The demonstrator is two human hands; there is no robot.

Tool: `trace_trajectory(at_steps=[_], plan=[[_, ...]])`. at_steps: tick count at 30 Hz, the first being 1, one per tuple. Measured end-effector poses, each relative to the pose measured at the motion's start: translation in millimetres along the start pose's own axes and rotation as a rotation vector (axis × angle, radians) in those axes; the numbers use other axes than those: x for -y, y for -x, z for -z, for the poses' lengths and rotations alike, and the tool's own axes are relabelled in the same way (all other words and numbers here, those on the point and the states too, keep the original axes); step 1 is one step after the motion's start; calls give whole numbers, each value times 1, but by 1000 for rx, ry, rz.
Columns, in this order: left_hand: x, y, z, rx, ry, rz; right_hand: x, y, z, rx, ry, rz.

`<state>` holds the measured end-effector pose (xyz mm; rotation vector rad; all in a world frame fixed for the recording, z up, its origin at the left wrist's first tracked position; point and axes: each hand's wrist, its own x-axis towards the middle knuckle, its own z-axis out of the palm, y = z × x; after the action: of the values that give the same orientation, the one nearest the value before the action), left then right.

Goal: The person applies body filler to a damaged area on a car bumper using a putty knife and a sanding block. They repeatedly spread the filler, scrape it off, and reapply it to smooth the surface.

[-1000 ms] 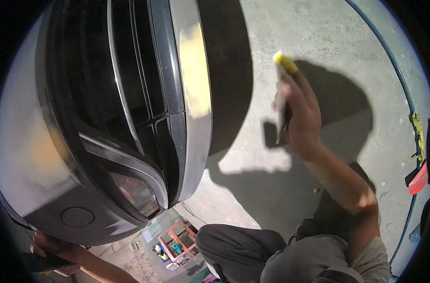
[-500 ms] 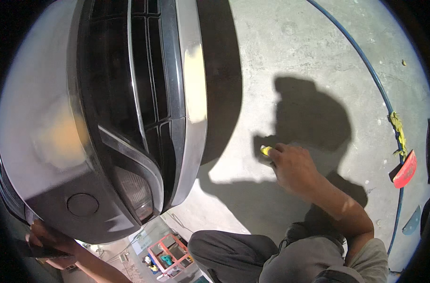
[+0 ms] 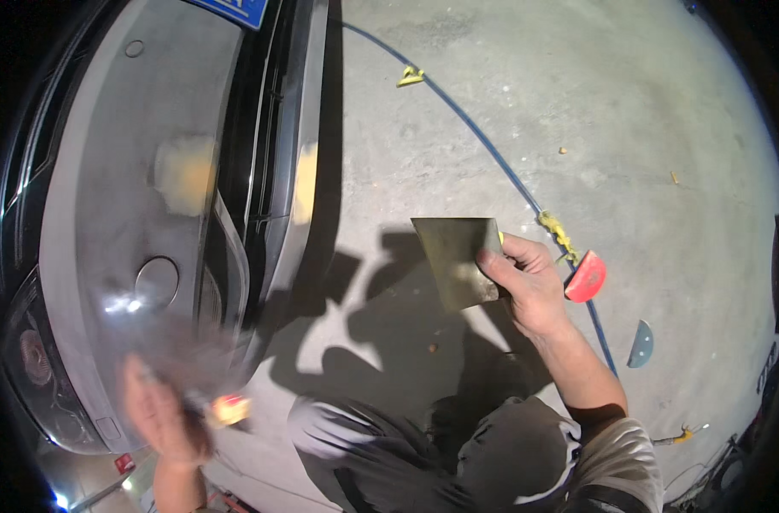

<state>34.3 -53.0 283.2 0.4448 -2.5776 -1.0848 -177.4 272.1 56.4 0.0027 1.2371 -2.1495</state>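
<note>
My right hand (image 3: 530,286) is closed on a scraper, its thumb pressed on the flat, dull metal blade (image 3: 453,256). A bit of yellow shows at the blade's edge by the fingers. My left hand (image 3: 163,415) is smeared by motion in front of the car bumper's near corner. It appears to grip a dark, flat, blurred thing; a red and yellow piece (image 3: 229,410) shows beside it. The grey car bumper (image 3: 99,205) stands at left, with a yellowish filler patch (image 3: 187,175) on its face and another filler patch (image 3: 305,184) on its lower lip.
A blue hose (image 3: 483,141) curves across the concrete floor (image 3: 637,85), with yellow wrapping (image 3: 558,235) on it. A red half-round pad (image 3: 586,276) rests against the hose. Farther right lies a grey half-round piece (image 3: 640,344). My knees are below the hands.
My right hand has turned the scraper so its blade face shows. The left hand has come rightward from the bumper's far-left underside. My view has shifted, showing more floor and the blue plate.
</note>
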Motion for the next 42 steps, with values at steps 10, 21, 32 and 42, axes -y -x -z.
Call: trace_trajectory(at_steps=[10,21,32,42], plan=[[-9,2,-197,531,869,648,64,88,12,-121,484,-80],[-36,-7,-201,423,1084,348,130,119,0,-348,441,44],[-28,-14,-202,438,1146,359,108,91,-15,-20,646,4],[-5,-26,-236,596,1105,456,69,21,16,77,-281,-170]])
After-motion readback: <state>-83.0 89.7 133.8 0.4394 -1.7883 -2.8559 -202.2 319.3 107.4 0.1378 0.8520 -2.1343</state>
